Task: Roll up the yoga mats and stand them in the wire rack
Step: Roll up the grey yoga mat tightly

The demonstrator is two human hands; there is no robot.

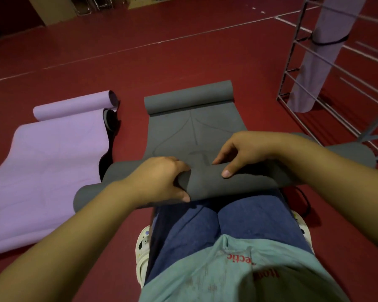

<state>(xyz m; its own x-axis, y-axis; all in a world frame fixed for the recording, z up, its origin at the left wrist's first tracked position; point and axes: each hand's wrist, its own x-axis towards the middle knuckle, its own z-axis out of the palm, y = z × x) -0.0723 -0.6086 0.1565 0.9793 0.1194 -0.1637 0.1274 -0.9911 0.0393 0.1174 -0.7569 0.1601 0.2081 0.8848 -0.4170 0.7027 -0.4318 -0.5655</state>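
Grey yoga mat, near end curled over and clamped by left hand and right hand; lilac mat laid alongside; wire rack stocked with one rolled mat.

A gym hall: red lined floor (court markings), yoga mats.

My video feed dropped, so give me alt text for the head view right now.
Both hands, left hand and right hand, grip the near end of a grey mat, starting a roll above the knees. A purple mat lies partly unrolled to its left; a rolled mat stands in the wire rack at right.
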